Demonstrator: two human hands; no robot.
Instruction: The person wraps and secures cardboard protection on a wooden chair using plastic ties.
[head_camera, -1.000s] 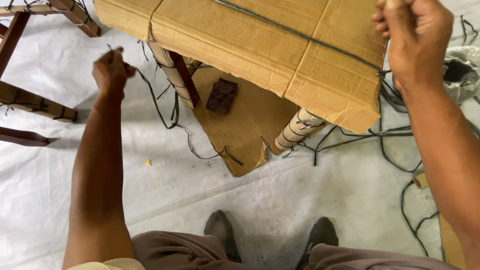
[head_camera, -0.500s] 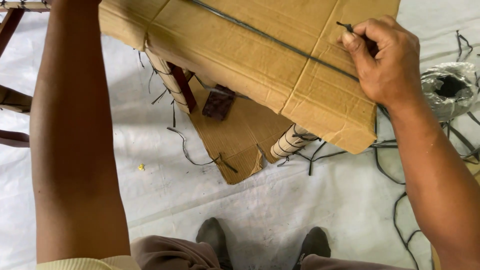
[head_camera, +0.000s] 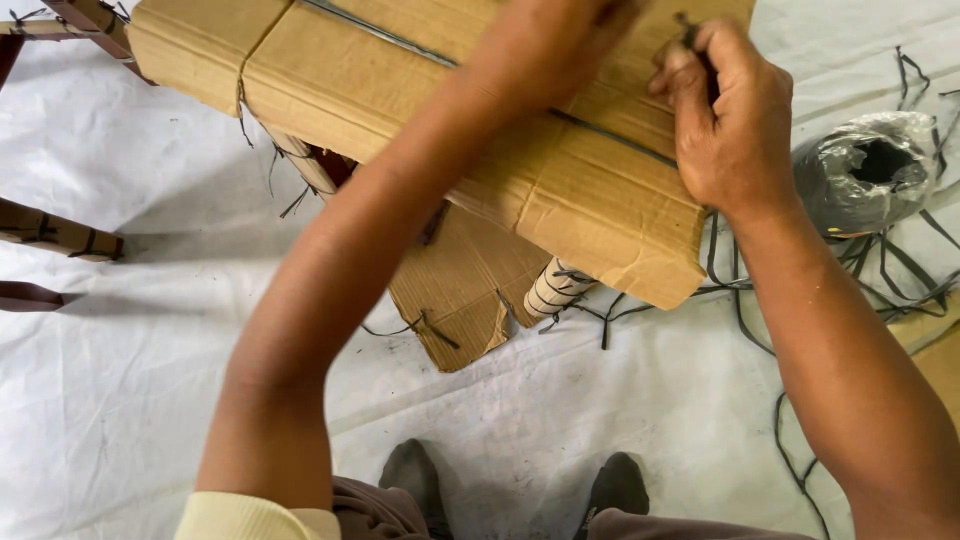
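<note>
Nearest the camera, two dark shoes stand on the white floor sheet. The left arm crosses the view diagonally; the left hand lies blurred at the top edge over the cardboard-wrapped piece, and whether its grip is closed on anything cannot be told. The right hand rests on the wrapping's upper right, fingers pinched together on a dark strap end.

Judged progress: the cardboard is already folded around the furniture and one dark strap runs diagonally across it; fastening at the right hand appears unfinished. A paper-wound leg protrudes below, beside a loose cardboard flap on the floor.

Beyond, a plastic-covered strap roll sits right, among scattered strap offcuts. Wrapped dark wooden legs lie far left.
</note>
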